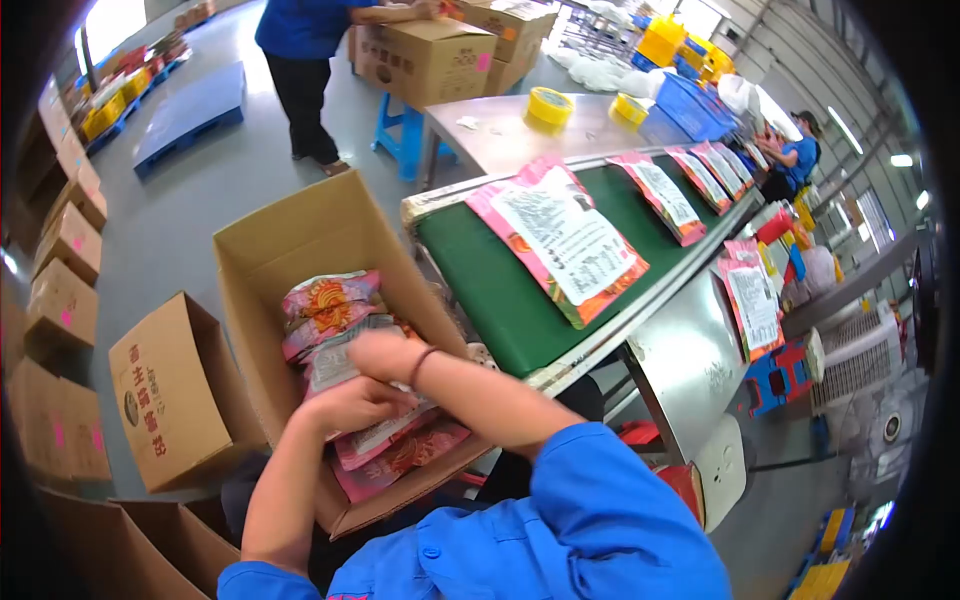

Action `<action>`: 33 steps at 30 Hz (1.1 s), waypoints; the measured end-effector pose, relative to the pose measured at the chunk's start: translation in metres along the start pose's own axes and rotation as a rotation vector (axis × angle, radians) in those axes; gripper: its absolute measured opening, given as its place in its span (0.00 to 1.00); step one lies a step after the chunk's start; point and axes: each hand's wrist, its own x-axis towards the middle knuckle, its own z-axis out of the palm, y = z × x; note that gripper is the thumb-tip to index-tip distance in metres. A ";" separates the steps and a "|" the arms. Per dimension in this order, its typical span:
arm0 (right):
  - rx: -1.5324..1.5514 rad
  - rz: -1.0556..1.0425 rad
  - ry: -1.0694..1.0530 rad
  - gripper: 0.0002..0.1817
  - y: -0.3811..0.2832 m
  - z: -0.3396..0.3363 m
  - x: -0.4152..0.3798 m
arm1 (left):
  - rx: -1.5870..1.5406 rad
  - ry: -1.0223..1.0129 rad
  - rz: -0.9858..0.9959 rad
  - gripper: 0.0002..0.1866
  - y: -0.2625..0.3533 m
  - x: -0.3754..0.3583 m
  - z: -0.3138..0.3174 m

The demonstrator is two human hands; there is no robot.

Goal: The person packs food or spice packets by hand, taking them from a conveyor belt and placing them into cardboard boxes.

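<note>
An open cardboard carton holds several pink foil food packets, stacked and overlapping. Both my hands are inside it, over the packets. My right hand, with a dark band at the wrist, is curled closed beside a packet with a pale label; its fingertips are hidden. Just below and nearer me, my left hand is also closed, its fingers bent above the lower packets. What either hand grips, if anything, I cannot make out.
Right of the carton runs a green conveyor belt carrying a large pink packet and several others. Another open carton stands left. Yellow tape rolls lie on a metal table. A co-worker stands by boxes behind.
</note>
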 end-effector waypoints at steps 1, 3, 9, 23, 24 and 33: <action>-0.068 0.007 0.047 0.10 -0.002 -0.047 -0.027 | -0.232 0.033 -0.028 0.18 0.016 -0.004 -0.004; 0.460 -0.149 0.460 0.12 0.004 -0.140 -0.114 | -0.469 0.076 -0.058 0.22 0.039 0.001 -0.008; 0.191 0.326 1.009 0.24 0.169 -0.207 -0.249 | -0.577 0.469 -0.132 0.31 0.081 0.091 -0.012; -0.397 1.413 0.397 0.46 0.284 -0.177 -0.234 | -0.585 0.860 -0.090 0.09 0.134 0.064 -0.048; -0.416 1.289 0.423 0.39 0.317 -0.172 -0.240 | -0.677 0.872 0.107 0.08 0.122 0.056 -0.066; -0.026 0.455 0.590 0.18 0.226 -0.274 -0.233 | 1.083 0.828 0.005 0.05 -0.055 0.022 -0.140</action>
